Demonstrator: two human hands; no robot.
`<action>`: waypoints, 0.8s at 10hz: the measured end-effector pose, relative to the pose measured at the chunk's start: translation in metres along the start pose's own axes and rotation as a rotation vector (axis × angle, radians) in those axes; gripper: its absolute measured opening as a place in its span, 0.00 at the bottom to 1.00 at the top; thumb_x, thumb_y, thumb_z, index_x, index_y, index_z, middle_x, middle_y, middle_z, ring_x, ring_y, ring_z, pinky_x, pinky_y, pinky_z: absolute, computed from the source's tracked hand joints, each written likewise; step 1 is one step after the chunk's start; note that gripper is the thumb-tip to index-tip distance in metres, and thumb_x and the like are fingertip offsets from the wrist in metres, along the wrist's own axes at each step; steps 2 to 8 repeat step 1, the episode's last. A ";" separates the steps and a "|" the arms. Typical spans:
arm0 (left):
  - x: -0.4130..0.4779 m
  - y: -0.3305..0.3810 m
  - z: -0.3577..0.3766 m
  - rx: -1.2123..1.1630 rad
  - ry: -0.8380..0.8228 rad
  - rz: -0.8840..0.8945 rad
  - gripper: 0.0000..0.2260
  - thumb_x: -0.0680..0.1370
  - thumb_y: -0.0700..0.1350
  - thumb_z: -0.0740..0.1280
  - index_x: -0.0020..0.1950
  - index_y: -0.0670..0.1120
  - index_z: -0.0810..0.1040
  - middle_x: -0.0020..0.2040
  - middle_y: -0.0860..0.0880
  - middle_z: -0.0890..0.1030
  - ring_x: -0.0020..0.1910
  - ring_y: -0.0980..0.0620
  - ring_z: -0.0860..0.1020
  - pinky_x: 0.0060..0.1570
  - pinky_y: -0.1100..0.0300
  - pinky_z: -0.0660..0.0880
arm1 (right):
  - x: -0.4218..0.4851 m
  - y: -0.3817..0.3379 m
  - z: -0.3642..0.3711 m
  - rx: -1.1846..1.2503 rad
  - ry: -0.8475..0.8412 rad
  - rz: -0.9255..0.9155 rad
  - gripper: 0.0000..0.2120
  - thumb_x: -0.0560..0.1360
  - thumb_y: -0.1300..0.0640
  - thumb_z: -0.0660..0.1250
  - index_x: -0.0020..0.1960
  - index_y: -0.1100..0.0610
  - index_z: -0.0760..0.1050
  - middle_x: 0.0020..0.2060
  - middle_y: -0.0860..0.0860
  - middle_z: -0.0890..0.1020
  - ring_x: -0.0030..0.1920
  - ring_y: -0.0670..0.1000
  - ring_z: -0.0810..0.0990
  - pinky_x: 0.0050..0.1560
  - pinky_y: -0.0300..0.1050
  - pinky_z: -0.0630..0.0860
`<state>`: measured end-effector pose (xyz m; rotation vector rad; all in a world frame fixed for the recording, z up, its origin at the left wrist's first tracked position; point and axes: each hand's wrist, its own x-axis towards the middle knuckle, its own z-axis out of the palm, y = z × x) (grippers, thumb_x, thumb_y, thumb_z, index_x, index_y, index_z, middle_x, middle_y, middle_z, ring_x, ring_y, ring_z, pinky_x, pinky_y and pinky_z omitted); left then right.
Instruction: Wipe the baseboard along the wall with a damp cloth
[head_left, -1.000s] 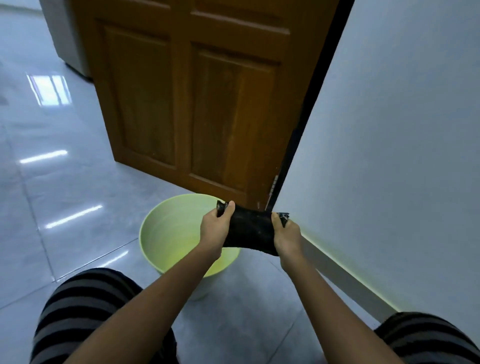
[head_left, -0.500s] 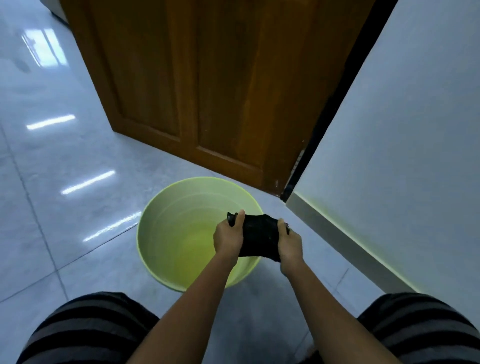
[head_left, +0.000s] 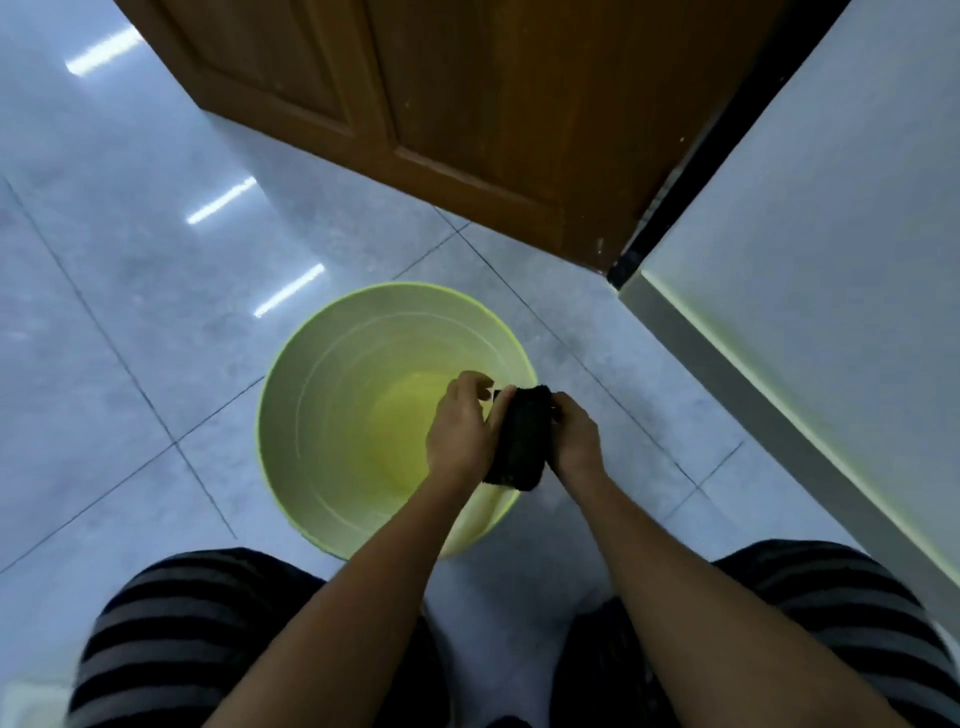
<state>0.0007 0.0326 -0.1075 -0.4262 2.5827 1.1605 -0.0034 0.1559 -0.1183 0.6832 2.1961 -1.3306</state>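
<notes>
Over the tiled floor (head_left: 130, 364), beside a wooden door (head_left: 467, 104) and the wall's baseboard (head_left: 753, 395), a green bucket (head_left: 322, 415) sits; above its right rim, left hand (head_left: 460, 434) and right hand (head_left: 576, 441) both clutch a bunched black cloth (head_left: 522, 441); no writing shows anywhere

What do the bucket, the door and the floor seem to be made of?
Bucket: probably plastic, pale green, smooth and thin-walled with faint moulded rings inside.
Door: looks like wood, brown with a semi-gloss varnish and raised panels; it could also be a veneer.
Floor: glossy light grey tiles, likely ceramic or polished stone, shown by the thin joint lines and sharp light reflections.
</notes>
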 end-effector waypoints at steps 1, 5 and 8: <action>0.003 0.059 -0.044 0.149 0.060 0.122 0.17 0.80 0.50 0.62 0.64 0.42 0.72 0.62 0.42 0.75 0.57 0.39 0.75 0.51 0.46 0.72 | -0.019 -0.061 -0.050 -0.402 0.020 0.037 0.23 0.81 0.54 0.53 0.74 0.58 0.62 0.71 0.58 0.70 0.69 0.58 0.68 0.65 0.50 0.67; 0.003 0.059 -0.044 0.149 0.060 0.122 0.17 0.80 0.50 0.62 0.64 0.42 0.72 0.62 0.42 0.75 0.57 0.39 0.75 0.51 0.46 0.72 | -0.019 -0.061 -0.050 -0.402 0.020 0.037 0.23 0.81 0.54 0.53 0.74 0.58 0.62 0.71 0.58 0.70 0.69 0.58 0.68 0.65 0.50 0.67; 0.003 0.059 -0.044 0.149 0.060 0.122 0.17 0.80 0.50 0.62 0.64 0.42 0.72 0.62 0.42 0.75 0.57 0.39 0.75 0.51 0.46 0.72 | -0.019 -0.061 -0.050 -0.402 0.020 0.037 0.23 0.81 0.54 0.53 0.74 0.58 0.62 0.71 0.58 0.70 0.69 0.58 0.68 0.65 0.50 0.67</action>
